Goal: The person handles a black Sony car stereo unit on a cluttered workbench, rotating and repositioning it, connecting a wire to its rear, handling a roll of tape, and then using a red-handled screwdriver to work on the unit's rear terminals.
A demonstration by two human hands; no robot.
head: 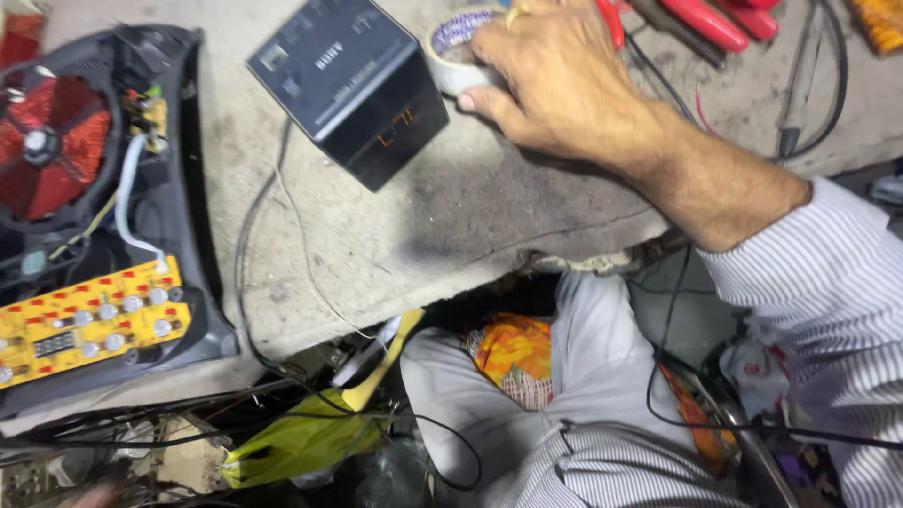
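Note:
My right hand (555,80) reaches across the grey worktop (395,235) and closes around a small white cup with a blue patterned rim (456,42). The thumb presses the cup's near side and the fingers cover its far side. A ring shows on one finger. My striped sleeve (828,282) runs back to the lower right. Just left of the cup stands a black box-shaped device (353,85) with an orange glowing display on its front. My left hand is out of view.
An opened induction cooker (94,207) lies at the left with a red coil and a yellow circuit board (89,320). Red-handled tools (705,19) and black cables (809,85) lie at the back right. Wires, a yellow bag (301,437) and cloth sit below the table edge.

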